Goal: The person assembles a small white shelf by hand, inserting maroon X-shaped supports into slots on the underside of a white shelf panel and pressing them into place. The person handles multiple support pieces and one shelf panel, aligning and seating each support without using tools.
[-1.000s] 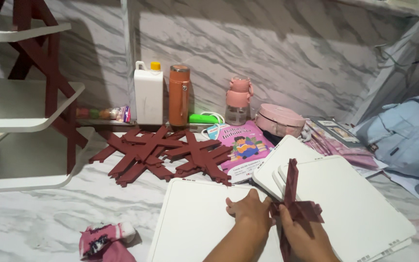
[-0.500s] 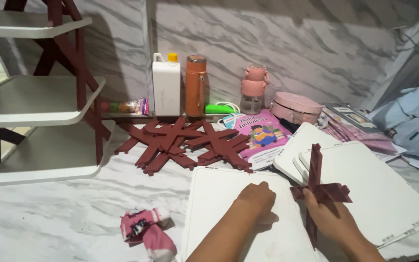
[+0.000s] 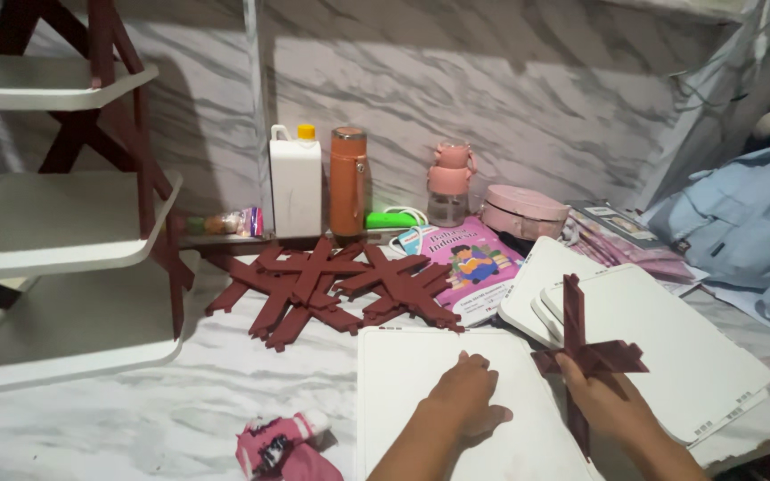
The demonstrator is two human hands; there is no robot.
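Right hand point(image 3: 601, 403) grasping maroon cross piece point(image 3: 586, 352), left hand point(image 3: 465, 403) flat on white panel point(image 3: 403, 374), marble floor point(image 3: 135, 410).

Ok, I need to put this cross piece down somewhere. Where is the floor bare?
Bare marble floor lies between the white shelf unit, the pink pouch and the white board under the left hand. It is crowded behind, around the cross-piece pile, bottles and book.

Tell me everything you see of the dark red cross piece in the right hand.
The cross piece is two flat dark red slats, seemingly wood, joined as an X. The long slat stands nearly upright, the short one crosses it. The right hand grips its lower half, over the white board edge. The left hand does not touch it.
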